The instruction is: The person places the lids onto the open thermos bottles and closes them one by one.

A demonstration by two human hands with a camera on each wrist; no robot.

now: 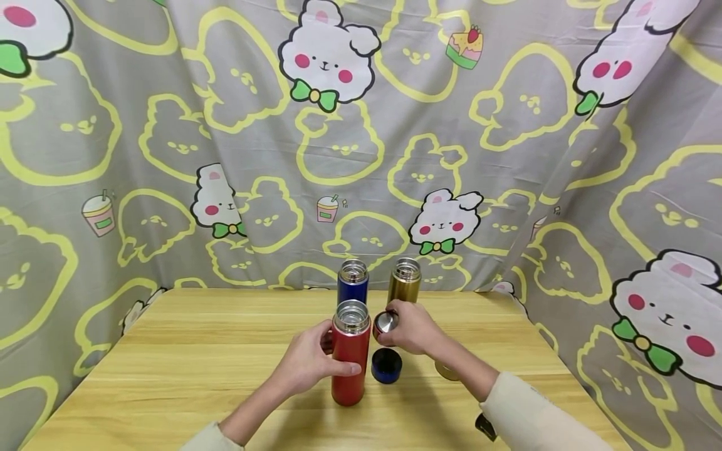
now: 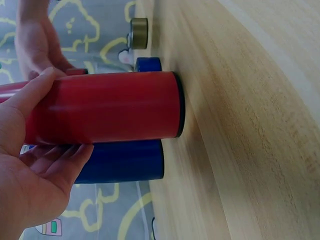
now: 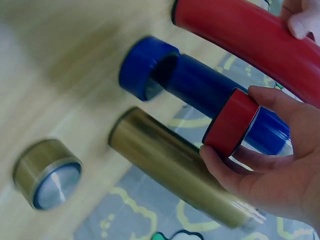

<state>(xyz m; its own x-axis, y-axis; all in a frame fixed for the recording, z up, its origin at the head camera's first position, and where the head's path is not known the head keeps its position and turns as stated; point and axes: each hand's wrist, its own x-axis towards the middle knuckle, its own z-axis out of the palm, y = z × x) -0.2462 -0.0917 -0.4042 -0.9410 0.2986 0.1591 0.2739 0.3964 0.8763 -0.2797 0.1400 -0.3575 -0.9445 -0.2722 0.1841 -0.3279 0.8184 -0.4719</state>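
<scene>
Left hand [image 1: 310, 361] grips the red bottle [image 1: 350, 354], on the near side of the blue bottle [image 1: 352, 291]; right hand [image 1: 414, 329] pinches the red cap [image 3: 232, 123] just right. A careless far-side push could topple the blue bottle.

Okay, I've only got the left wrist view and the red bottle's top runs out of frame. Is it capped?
Observer: No, the head view shows the red bottle open at the top.
Operator: What's that bit of red by the right hand?
Observer: A red cap, held in that hand.
Operator: Any bottle besides the red one and the blue bottle?
Observer: Yes, a gold bottle, right of the blue one in the head view.
</scene>
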